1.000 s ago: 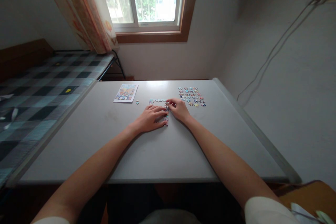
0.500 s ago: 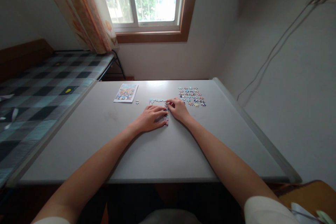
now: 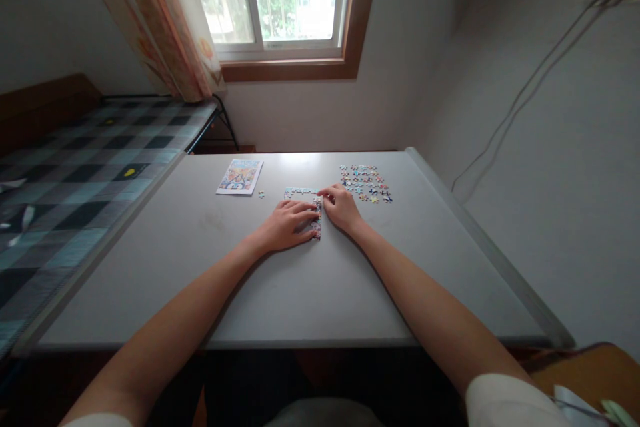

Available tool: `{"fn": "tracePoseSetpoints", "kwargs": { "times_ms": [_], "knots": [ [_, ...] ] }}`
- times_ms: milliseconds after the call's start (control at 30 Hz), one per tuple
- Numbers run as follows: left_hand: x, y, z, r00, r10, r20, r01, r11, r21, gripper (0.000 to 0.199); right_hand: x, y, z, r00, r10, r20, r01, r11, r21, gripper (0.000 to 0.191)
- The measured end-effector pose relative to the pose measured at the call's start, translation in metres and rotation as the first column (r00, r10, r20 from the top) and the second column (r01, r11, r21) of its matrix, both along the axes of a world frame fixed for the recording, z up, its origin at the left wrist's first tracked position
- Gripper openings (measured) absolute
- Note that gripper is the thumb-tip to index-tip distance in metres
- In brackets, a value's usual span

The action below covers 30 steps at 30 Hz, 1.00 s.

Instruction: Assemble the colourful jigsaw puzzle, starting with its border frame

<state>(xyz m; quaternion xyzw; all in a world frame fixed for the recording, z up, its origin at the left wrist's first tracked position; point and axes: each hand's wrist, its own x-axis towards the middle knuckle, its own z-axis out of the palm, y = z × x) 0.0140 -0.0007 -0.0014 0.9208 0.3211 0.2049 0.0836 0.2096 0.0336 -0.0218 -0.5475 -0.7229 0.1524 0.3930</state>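
Joined puzzle pieces (image 3: 317, 228) form a strip along the far edge and down the right side of a partial frame. My left hand (image 3: 289, 223) lies over this strip with its fingers spread, the fingertips touching the right-hand column and hiding part of it. At the far right corner, my right hand (image 3: 340, 205) has its fingertips against the pieces, thumb and fingers curled close together; whether a piece is between them is too small to make out. Several loose puzzle pieces (image 3: 365, 181) lie in rows just beyond my right hand.
A printed picture sheet (image 3: 240, 177) rests at the far left of the white table (image 3: 350, 300), with a small puzzle piece (image 3: 261, 194) beside it. A bed with a checked cover (image 3: 100, 167) stands to the left. A cable (image 3: 520, 103) hangs along the right wall.
My right hand has shifted very slightly at the corner of the puzzle, its fingers lifting a little. My left hand and the pieces look the same.
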Motion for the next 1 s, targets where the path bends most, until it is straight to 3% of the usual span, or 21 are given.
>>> {"fn": "tracePoseSetpoints", "kwargs": {
  "times_ms": [667, 1000],
  "knots": [
    [-0.0005, 0.0006, -0.0024, 1.000, 0.002, 0.010, -0.003, 1.000, 0.006, 0.038, 0.0004, -0.0005, 0.0005, 1.000, 0.027, -0.002, -0.027, 0.999, -0.026, 0.026],
    [-0.0005, 0.0008, -0.0029, 1.000, 0.002, 0.008, -0.002, 1.000, 0.006, 0.038, 0.0006, -0.0010, 0.0024, 0.997, -0.005, -0.083, 0.004, 1.000, -0.009, 0.027]
  ]
}}
